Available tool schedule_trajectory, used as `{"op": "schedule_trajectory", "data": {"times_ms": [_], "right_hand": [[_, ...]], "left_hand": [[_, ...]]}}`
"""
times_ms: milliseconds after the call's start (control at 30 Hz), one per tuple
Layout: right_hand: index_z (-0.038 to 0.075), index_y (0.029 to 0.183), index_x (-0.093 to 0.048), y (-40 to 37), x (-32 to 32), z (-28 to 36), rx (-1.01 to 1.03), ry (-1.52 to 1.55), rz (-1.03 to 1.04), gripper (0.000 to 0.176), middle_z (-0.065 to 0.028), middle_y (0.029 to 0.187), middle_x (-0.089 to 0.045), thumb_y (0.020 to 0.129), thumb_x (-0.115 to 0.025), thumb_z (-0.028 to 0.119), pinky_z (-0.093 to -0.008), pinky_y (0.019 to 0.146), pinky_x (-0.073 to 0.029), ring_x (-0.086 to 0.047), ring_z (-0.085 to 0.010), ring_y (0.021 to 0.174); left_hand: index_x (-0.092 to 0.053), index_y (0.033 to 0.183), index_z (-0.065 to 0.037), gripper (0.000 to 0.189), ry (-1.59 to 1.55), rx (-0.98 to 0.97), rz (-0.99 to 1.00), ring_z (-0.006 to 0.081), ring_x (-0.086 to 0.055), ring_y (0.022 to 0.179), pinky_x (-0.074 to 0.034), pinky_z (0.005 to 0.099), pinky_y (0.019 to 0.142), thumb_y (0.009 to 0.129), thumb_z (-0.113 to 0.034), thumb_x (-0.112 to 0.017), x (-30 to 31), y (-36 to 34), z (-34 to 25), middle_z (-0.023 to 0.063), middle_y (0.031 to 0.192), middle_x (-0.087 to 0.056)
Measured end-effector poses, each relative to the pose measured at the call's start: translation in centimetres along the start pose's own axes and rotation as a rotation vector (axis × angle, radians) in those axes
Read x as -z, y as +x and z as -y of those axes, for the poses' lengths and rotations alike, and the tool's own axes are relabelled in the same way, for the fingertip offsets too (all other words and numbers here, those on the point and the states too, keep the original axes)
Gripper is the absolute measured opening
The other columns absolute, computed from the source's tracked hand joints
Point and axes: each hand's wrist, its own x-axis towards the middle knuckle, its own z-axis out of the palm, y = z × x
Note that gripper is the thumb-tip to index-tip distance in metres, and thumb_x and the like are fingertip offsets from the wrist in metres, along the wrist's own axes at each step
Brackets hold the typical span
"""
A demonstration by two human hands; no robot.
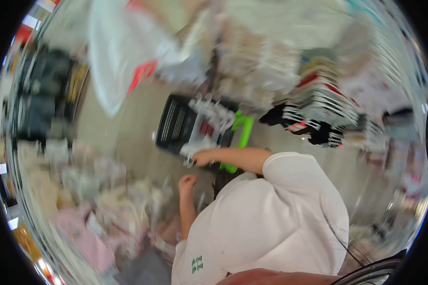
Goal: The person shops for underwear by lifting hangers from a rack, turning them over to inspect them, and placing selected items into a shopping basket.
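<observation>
My right hand (202,157) stretches leftward across my body at the near edge of a dark cart (169,123) with printed lines on its panel. Its fingers are closed at a white plastic hanger (189,160), whose loops stick out past the fingertips. More white hangers (216,114) lie in a heap on the cart, near a small dark red patch. A bright green frame (245,130) forms the cart's right side. Closer to me, my left hand (188,180) is raised with curled fingers; whatever it may hold is hidden.
Small garments on hangers (323,102) fill a rack at the right. A white and red plastic bag (123,57) hangs at upper left. Blurred pale clothes (123,209), with a pink garment (83,235), lie at lower left. Dark clothing (40,114) is farther left. Grey floor (114,123) shows beside the cart.
</observation>
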Motion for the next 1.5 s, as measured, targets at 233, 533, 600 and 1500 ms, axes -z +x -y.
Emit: {"op": "schedule_trajectory", "data": {"times_ms": [233, 533, 600, 1500], "right_hand": [[0.004, 0.101, -0.06, -20.9, 8.3, 0.7, 0.035, 0.711, -0.619, 0.026, -0.0065, 0.089, -0.064, 0.077, -0.059, 0.015, -0.0297, 0.074, -0.047, -0.059, -0.0147, 0.084], [0.004, 0.101, -0.059, -56.2, 8.2, 2.8, -0.121, 0.496, -1.748, 0.02, -0.0027, 0.093, -0.061, 0.082, -0.055, 0.011, -0.025, 0.079, -0.043, -0.054, -0.01, 0.087], [0.003, 0.103, -0.057, -61.5, 8.0, 2.2, -0.003, 0.465, -2.044, 0.022, -0.0033, 0.097, -0.06, 0.081, -0.055, 0.007, -0.0254, 0.083, -0.041, -0.054, -0.0111, 0.092], [0.002, 0.115, -0.048, -73.4, 14.5, 1.3, 0.028, -0.082, -2.316, 0.05, -0.0126, 0.11, -0.052, 0.067, -0.062, 0.01, -0.0329, 0.086, -0.04, -0.052, -0.0222, 0.098]], "left_hand": [[-0.06, 0.068, 0.003, 0.007, 0.251, -0.174, 0.164, 0.011, -0.051, 0.054, -0.039, 0.0209, 0.051, 0.063, 0.005, -0.056, -11.3, 2.2, -13.4, 0.0051, 0.061, -0.058], [-0.06, 0.101, 0.001, 0.026, 0.384, -0.577, 0.516, 0.0077, -0.05, 0.072, -0.04, 0.0198, 0.067, 0.075, 0.002, -0.057, -33.0, -7.3, -24.1, -0.0008, 0.078, -0.054], [-0.053, 0.113, 0.0, 0.037, 0.273, -0.702, 0.676, 0.0095, -0.051, 0.081, -0.041, 0.0211, 0.074, 0.077, 0.001, -0.058, -36.8, -8.1, -25.7, -0.0006, 0.084, -0.052], [-0.056, 0.088, 0.0, 0.018, 0.271, -1.241, 0.37, 0.0119, -0.056, 0.075, -0.045, 0.0248, 0.066, 0.073, -0.007, -0.064, -55.9, -15.4, -33.9, 0.0056, 0.082, -0.059]]}}
